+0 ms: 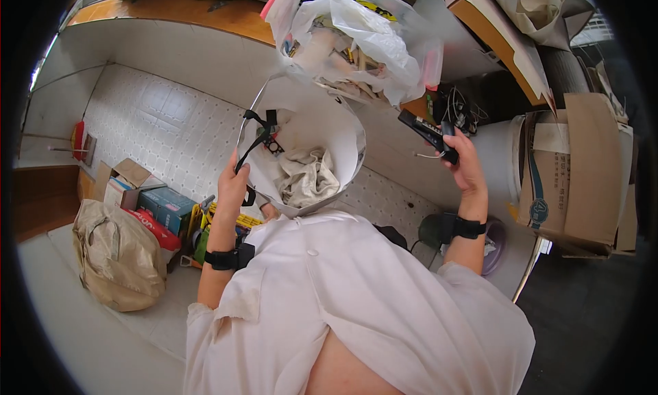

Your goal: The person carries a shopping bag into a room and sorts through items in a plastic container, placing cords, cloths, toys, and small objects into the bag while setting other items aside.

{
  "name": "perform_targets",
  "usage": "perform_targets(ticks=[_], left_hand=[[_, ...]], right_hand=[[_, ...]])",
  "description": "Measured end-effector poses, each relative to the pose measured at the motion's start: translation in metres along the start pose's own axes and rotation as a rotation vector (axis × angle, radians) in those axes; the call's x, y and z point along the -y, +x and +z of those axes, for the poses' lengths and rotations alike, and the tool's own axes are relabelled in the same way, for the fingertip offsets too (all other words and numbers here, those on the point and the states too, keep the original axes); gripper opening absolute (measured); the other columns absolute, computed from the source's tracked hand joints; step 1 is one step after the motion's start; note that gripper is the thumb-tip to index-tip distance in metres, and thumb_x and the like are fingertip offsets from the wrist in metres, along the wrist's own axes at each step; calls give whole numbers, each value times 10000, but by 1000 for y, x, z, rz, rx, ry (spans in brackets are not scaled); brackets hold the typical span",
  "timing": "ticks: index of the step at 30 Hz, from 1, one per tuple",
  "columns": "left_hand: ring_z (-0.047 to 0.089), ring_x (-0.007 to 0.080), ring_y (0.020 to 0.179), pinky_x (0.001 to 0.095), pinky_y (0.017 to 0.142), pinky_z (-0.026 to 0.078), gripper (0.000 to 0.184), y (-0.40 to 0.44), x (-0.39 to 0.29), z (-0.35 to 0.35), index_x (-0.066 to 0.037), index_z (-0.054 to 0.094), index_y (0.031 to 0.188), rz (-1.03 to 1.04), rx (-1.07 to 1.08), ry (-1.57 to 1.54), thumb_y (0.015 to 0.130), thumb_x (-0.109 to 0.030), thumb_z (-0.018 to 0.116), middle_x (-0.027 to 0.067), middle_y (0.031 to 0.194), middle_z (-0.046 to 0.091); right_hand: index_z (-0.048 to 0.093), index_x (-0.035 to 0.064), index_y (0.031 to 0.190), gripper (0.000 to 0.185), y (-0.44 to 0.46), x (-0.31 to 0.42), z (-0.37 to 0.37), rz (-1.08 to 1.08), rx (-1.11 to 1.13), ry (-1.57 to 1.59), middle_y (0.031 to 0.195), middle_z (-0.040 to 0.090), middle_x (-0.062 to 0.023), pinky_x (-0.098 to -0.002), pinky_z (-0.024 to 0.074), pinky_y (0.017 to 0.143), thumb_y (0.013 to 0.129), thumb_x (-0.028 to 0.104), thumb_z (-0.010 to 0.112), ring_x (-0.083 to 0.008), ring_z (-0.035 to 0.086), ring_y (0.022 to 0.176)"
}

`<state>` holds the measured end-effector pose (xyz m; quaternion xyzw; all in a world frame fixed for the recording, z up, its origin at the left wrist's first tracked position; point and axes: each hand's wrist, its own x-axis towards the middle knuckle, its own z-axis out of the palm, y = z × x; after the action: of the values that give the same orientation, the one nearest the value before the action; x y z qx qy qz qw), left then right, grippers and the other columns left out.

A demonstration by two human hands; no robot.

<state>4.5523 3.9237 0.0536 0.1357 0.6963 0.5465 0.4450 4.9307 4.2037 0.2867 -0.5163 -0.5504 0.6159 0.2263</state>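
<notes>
My left hand (233, 181) is closed at the left edge of an upright, open white bag (353, 131), with a black strap (255, 148) running up from its fingers. Inside the bag lie a crumpled off-white cloth (308, 179) and a small dark item with a ring-shaped part (274, 145). To the right of the bag, my right hand (464, 163) grips a long black device (421, 129) that has a short pale cable. Its exact kind I cannot make out, and the fingers cover part of it.
A clear plastic bag (370, 31) full of small items sits above the white bag. Cardboard boxes (576, 175) stand at the right, near a tangle of cables (460, 110). On the left floor are a tan bag (116, 258) and a teal box (166, 208).
</notes>
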Motion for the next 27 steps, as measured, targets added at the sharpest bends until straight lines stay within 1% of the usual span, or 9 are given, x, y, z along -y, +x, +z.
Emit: perform_targets(ticks=[2, 4, 5, 7, 11, 16, 19, 26, 27], left_hand=[[521, 49, 751, 236, 656, 445, 560, 3, 3, 0, -98, 503, 1537, 9, 24, -45, 986, -116, 602, -33, 995, 661], [549, 59, 817, 236, 725, 461, 538, 5, 6, -2, -82, 517, 1523, -36, 24, -44, 989, -91, 585, -20, 1046, 670], [564, 70, 902, 240, 813, 464, 517, 9, 13, -1, -60, 528, 1506, 11, 35, -88, 992, -80, 575, -8, 1098, 669], [568, 78, 949, 243, 860, 459, 513, 12, 15, -2, -54, 528, 1503, 26, 54, -88, 993, -76, 571, 0, 1126, 666], [576, 100, 1034, 251, 949, 446, 502, 4, -2, 1, -38, 528, 1496, -18, 83, -44, 997, -70, 561, 15, 1180, 662], [576, 106, 1036, 251, 947, 445, 489, 4, 5, 1, -33, 535, 1486, 23, 83, -36, 1000, -79, 561, 18, 1178, 662], [575, 108, 1035, 252, 945, 447, 486, 0, 5, 0, -30, 536, 1483, 49, 72, -37, 1001, -85, 564, 20, 1178, 661], [574, 115, 1090, 255, 988, 435, 488, 4, 6, 2, -28, 528, 1488, 36, 65, -42, 1004, -78, 566, 34, 1229, 658], [574, 115, 1090, 255, 988, 435, 488, 5, 6, 2, -28, 528, 1488, 35, 67, -39, 1004, -78, 566, 34, 1229, 658]], right_hand=[[615, 61, 1238, 328, 10, -9, -27, 45, -145, 49, 1036, 741, -106, -189, 420, 518, 954, 223, 613, -70, 611, 751], [648, 123, 1131, 225, 33, -25, -43, 46, -305, 80, 969, 749, -21, -191, 410, 543, 941, 243, 628, -51, 633, 795], [648, 123, 1131, 225, 48, -35, -49, 46, -315, 86, 969, 749, -21, -191, 410, 543, 941, 243, 628, -51, 633, 795], [648, 148, 1100, 199, 83, -49, -53, 31, -449, 78, 999, 746, 2, -195, 405, 548, 938, 264, 651, -52, 654, 827], [635, 156, 1074, 209, 130, -50, -35, 35, -332, 7, 1005, 740, 22, -196, 431, 563, 928, 293, 694, -60, 673, 842], [582, 50, 1365, 523, 175, -60, -36, 51, -327, -5, 1266, 655, -73, -268, 597, 735, 936, 304, 741, -170, 656, 1087], [509, 23, 1470, 629, 179, -66, -44, -25, -303, -48, 1390, 581, -109, -297, 614, 809, 952, 307, 728, -212, 613, 1198], [582, 20, 1398, 531, 176, -71, -40, -183, -463, -253, 1346, 645, -135, -366, 597, 880, 955, 278, 720, -239, 649, 1184], [598, 21, 1378, 507, 178, -73, -43, -275, -497, -415, 1324, 662, -152, -374, 579, 903, 952, 267, 718, -252, 657, 1184]])
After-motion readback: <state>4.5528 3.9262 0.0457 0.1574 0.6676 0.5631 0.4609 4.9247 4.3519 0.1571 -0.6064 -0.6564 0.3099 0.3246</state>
